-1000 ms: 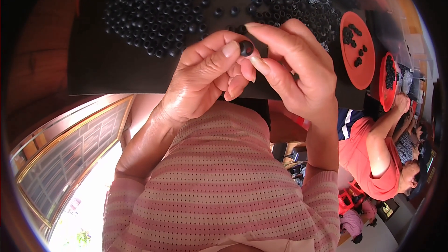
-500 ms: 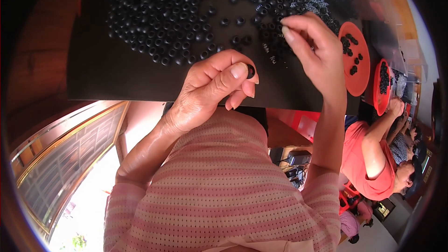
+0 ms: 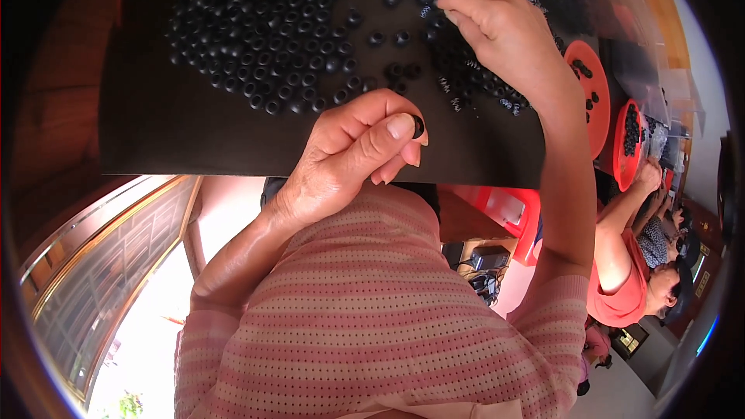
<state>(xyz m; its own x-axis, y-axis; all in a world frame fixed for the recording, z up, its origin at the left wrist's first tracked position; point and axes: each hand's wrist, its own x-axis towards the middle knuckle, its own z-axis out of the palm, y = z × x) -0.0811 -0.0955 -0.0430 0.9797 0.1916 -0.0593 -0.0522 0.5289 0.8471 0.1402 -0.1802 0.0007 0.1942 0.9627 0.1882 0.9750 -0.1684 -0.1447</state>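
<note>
My left hand (image 3: 341,155) pinches a small black ring-shaped piece (image 3: 418,126) between thumb and forefinger, just above the near part of the black table (image 3: 178,140). Farther off and to the right, my right hand (image 3: 504,35) has its thumb and fingertips pressed together over small metallic coil springs; whether anything is between them cannot be made out. Two loose springs (image 3: 445,85) lie on the table between my hands. A large spread of similar black ring pieces (image 3: 268,39) covers the far left and middle of the table.
On the right stand an orange-red plate (image 3: 602,89) and a red tray (image 3: 620,167), both with black pieces on them. A co-worker in a red shirt (image 3: 621,299) sits beyond, an arm stretched toward the tray. A red container (image 3: 528,209) shows below the table's near edge.
My right hand has moved away from me, farther over the springs and black pieces, uncovering more springs below it. My left hand keeps its hold on the black ring piece, almost in place.
</note>
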